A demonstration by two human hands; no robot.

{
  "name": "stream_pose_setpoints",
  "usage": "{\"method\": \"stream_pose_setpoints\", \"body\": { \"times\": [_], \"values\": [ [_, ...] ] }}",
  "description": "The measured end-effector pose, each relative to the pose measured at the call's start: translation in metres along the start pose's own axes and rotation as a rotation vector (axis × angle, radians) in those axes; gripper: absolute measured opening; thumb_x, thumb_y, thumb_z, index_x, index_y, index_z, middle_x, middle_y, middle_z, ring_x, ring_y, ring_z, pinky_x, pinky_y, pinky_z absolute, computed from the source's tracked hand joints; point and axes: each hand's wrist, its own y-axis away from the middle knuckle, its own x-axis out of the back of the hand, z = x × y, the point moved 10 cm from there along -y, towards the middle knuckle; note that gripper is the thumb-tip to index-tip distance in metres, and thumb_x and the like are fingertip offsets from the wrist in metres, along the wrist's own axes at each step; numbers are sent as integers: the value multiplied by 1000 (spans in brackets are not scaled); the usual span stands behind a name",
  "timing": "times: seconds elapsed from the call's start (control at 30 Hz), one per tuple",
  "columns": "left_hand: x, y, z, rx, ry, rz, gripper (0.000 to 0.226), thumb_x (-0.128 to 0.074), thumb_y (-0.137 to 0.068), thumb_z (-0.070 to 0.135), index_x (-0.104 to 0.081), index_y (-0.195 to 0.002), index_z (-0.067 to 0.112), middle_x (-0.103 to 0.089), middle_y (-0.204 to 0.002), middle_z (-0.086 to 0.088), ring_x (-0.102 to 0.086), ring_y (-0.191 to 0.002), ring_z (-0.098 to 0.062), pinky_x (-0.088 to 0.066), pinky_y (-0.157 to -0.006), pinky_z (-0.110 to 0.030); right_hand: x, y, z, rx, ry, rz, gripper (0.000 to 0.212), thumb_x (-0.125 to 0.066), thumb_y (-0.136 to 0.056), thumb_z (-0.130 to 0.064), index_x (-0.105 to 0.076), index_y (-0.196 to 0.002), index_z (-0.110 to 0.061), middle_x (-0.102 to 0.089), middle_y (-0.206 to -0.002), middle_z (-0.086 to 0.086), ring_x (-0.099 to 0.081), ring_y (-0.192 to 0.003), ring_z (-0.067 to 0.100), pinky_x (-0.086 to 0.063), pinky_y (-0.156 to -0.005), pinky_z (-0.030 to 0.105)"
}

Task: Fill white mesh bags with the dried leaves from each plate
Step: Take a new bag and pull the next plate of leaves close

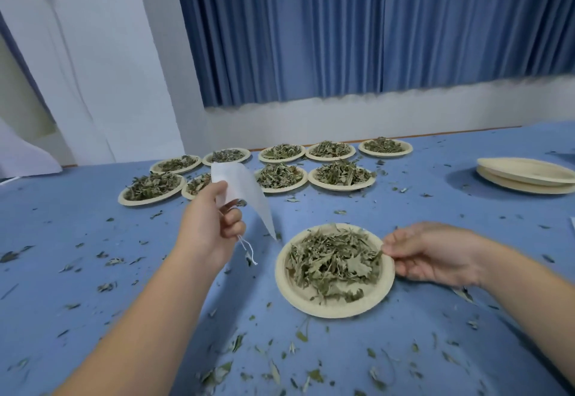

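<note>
My left hand point(214, 221) holds a white mesh bag point(241, 188) up above the table, and its drawstring point(249, 251) dangles below my fingers. A cream paper plate point(311, 300) heaped with dried green leaves point(333, 263) sits on the blue table in front of me. My right hand point(435, 254) grips that plate's right rim, thumb on top and fingers beneath. The bag hangs to the left of this plate and a little behind it, not touching it.
Several more plates of dried leaves point(342, 174) stand in two rows at the back of the table. A stack of empty plates point(525, 174) lies at the far right. Leaf crumbs litter the blue tabletop point(93, 271). Blue curtains point(373, 28) hang behind.
</note>
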Motion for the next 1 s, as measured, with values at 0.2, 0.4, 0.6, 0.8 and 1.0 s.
{"method": "stream_pose_setpoints", "body": {
  "times": [0.2,0.4,0.6,0.8,1.0],
  "values": [
    [10,4,-18,1,-35,-11,13,-48,-98,16,-53,-111,17,-38,-88,0,-27,-42,-10,-20,-36,-20,13,3,-5,11,261,145,17,-67,-86,-10,-65,-86,6,-64,-63,14,-57,-45,16,-46,-40,21],
    [2,12,-20,-22,-69,-61,5,-51,-97,16,-55,-99,14,-33,-67,2,-24,-40,-10,-20,-34,-20,17,19,-38,194,703,502,29,-68,-87,-26,-66,-70,-2,-63,-53,5,-51,-42,15,-39,-40,21],
    [-7,23,0,-234,-345,-143,22,-55,-97,20,-50,-76,14,-31,-70,-8,-19,-46,-14,-19,-40,-23,-50,50,-90,609,743,550,19,-65,-85,-25,-68,-67,-18,-68,-66,2,-49,-46,2,-45,-53,23],
    [-15,35,16,-458,-747,-122,26,-60,-89,26,-50,-69,13,-38,-52,5,-29,-43,-12,-28,-43,-24,-112,41,-124,693,614,355,17,-62,-88,-33,-65,-80,-18,-71,-69,-3,-58,-48,11,-43,-43,20],
    [-31,46,17,-637,-1040,-177,30,-62,-85,32,-48,-61,23,-48,-49,20,-39,-41,-4,-29,-40,-15,-128,-9,-121,543,607,321,17,-62,-84,-30,-58,-86,-13,-69,-69,3,-62,-46,16,-45,-41,25]
  ]
}}
